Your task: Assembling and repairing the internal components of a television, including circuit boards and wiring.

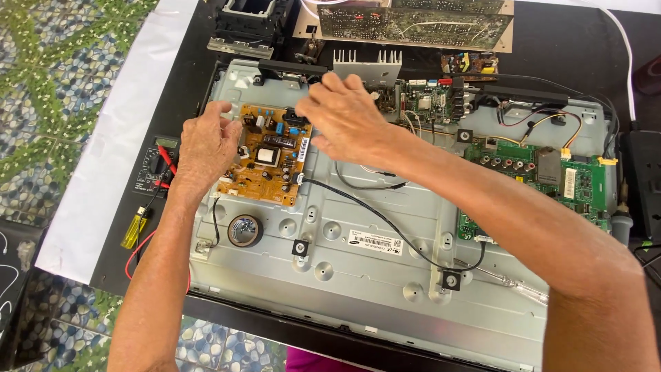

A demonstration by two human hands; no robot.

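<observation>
Both hands look empty, fingers loosely curled: left hand (206, 146) and right hand (342, 118) flank the power board (265, 156). It's tan-orange, crammed with components, sitting upper-left of centre frame.

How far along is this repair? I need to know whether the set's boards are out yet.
Done: the back cover is off, baring the grey metal chassis.

In hand: the left hand and right hand work at the yellow power board, which sits on the chassis.

Left: the green main board also sits in place with wires attached; a multimeter lies unused beside the chassis.
</observation>
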